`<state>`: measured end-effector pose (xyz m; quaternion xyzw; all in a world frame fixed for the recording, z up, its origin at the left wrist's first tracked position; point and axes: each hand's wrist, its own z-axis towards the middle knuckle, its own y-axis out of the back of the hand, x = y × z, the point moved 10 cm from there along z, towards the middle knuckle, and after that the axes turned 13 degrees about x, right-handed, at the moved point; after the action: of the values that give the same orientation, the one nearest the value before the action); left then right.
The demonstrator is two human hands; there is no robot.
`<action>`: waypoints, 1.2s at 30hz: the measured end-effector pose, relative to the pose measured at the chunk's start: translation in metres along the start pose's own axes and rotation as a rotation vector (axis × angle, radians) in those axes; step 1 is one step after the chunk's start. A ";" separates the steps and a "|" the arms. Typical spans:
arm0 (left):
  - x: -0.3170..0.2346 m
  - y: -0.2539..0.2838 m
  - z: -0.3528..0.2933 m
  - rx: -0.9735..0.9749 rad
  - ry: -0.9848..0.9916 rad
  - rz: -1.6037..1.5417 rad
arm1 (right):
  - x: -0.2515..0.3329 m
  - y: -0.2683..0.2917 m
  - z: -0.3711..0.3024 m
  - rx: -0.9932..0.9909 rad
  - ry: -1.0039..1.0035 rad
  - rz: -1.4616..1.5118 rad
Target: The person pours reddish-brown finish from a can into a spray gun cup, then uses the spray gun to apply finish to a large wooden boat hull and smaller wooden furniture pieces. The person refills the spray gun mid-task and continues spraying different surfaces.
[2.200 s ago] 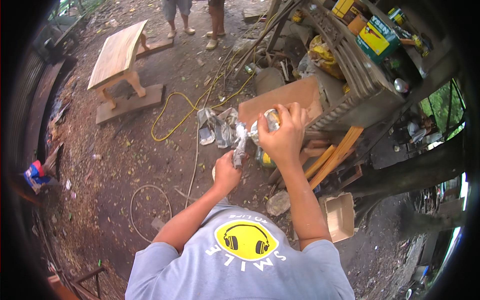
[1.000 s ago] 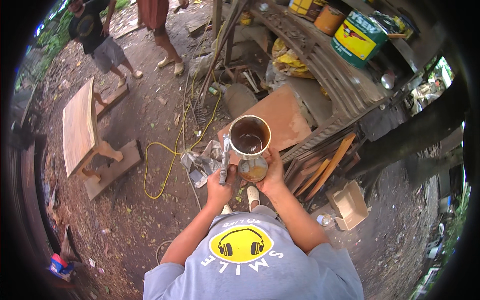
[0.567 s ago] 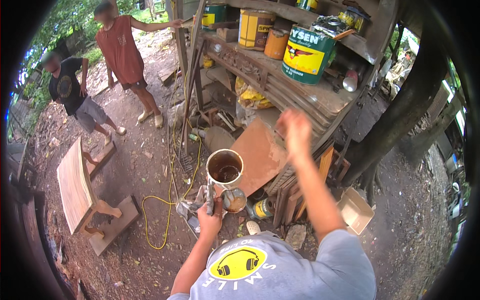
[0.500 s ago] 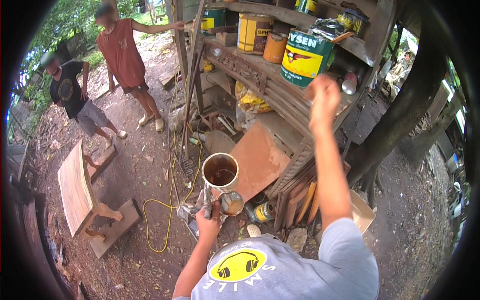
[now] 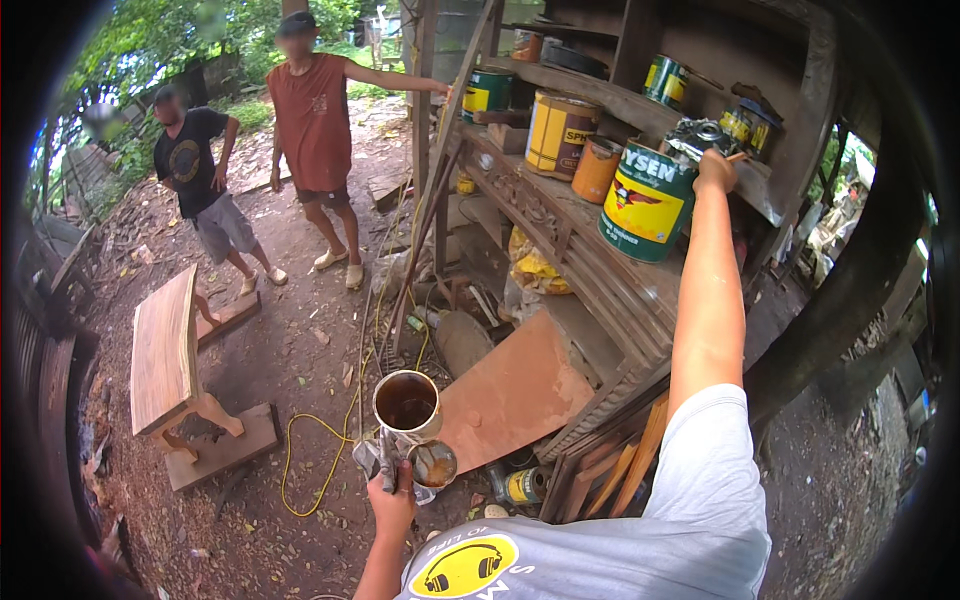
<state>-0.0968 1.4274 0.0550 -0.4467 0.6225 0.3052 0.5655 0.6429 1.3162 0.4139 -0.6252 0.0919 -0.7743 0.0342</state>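
My left hand (image 5: 393, 500) is closed around a crumpled grey rag (image 5: 376, 455) and a small round container (image 5: 433, 465) with brown residue inside. Just beyond them a pale bucket (image 5: 407, 402) holds dark brown liquid. My right arm stretches up to the shelf, where my right hand (image 5: 714, 174) is closed at a wooden handle (image 5: 738, 157) on top of a large green and yellow can (image 5: 645, 205). What the handle belongs to is hidden. Beside my fingers, on the can's top, lies a dark round lid-like piece with crumpled grey material (image 5: 697, 137).
On the wooden shelf (image 5: 560, 215) stand a yellow and brown can (image 5: 562, 132) and an orange can (image 5: 597, 168). A wooden bench (image 5: 165, 345) is at left. Two people stand far left, one touching a post. A yellow cord (image 5: 288, 460) crosses the ground; boards (image 5: 640, 455) lean below the shelf.
My right hand has moved up and away from me, from in front of the green can to the handle on its top. The view has shifted; my left hand keeps its hold.
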 end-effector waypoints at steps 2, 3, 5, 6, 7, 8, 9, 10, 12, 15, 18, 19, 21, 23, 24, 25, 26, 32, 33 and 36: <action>0.001 -0.001 0.001 -0.009 -0.001 0.069 | -0.002 0.002 0.013 0.015 0.014 0.007; -0.001 -0.003 0.002 -0.011 0.004 0.108 | -0.001 0.000 0.012 0.019 0.008 0.013; -0.011 -0.008 0.002 -0.008 0.019 0.190 | 0.005 -0.005 -0.012 0.017 -0.024 0.002; -0.022 -0.017 0.004 0.020 0.026 0.226 | 0.010 -0.002 -0.014 0.010 -0.011 -0.026; -0.030 -0.027 0.008 0.051 0.033 0.262 | 0.016 0.000 -0.017 0.003 0.003 -0.054; -0.034 -0.037 0.014 0.080 0.016 0.277 | 0.027 -0.001 -0.019 -0.003 0.049 -0.117; -0.038 -0.046 0.021 0.109 -0.001 0.296 | 0.037 -0.001 -0.026 -0.011 0.093 -0.179; -0.042 -0.053 0.026 0.131 -0.013 0.316 | 0.048 -0.004 -0.037 0.001 0.101 -0.189; -0.059 -0.075 0.035 0.185 -0.005 0.385 | 0.064 -0.006 -0.044 0.047 0.113 -0.214; -0.071 -0.108 0.053 0.276 0.009 0.481 | 0.077 -0.004 -0.036 0.085 0.227 -0.221; -0.111 -0.162 0.066 0.372 -0.139 0.515 | 0.081 0.003 -0.025 0.115 0.379 -0.306; -0.113 -0.170 0.071 0.380 -0.134 0.526 | 0.081 0.004 -0.033 0.137 0.377 -0.284; -0.117 -0.188 0.081 0.399 -0.126 0.548 | 0.086 0.007 -0.057 0.179 0.375 -0.242; -0.134 -0.209 0.083 0.400 -0.141 0.596 | 0.094 0.015 -0.067 0.161 0.463 -0.220; -0.138 -0.219 0.085 0.420 -0.155 0.584 | 0.096 0.012 -0.071 0.195 0.508 -0.198; -0.143 -0.228 0.087 0.441 -0.168 0.573 | 0.097 0.011 -0.074 0.230 0.554 -0.177; -0.148 -0.236 0.087 0.446 -0.171 0.545 | 0.098 0.008 -0.073 0.259 0.608 -0.228; -0.149 -0.256 0.100 0.462 -0.161 0.538 | 0.113 0.005 -0.126 0.299 0.738 -0.221; -0.146 -0.258 0.102 0.468 -0.158 0.535 | 0.115 0.007 -0.132 0.299 0.761 -0.205; -0.138 -0.263 0.107 0.481 -0.131 0.531 | 0.115 0.010 -0.142 0.333 0.773 -0.181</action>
<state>0.1812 1.4418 0.2037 -0.1030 0.7332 0.3141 0.5942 0.4787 1.3018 0.4940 -0.2806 -0.0835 -0.9557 0.0296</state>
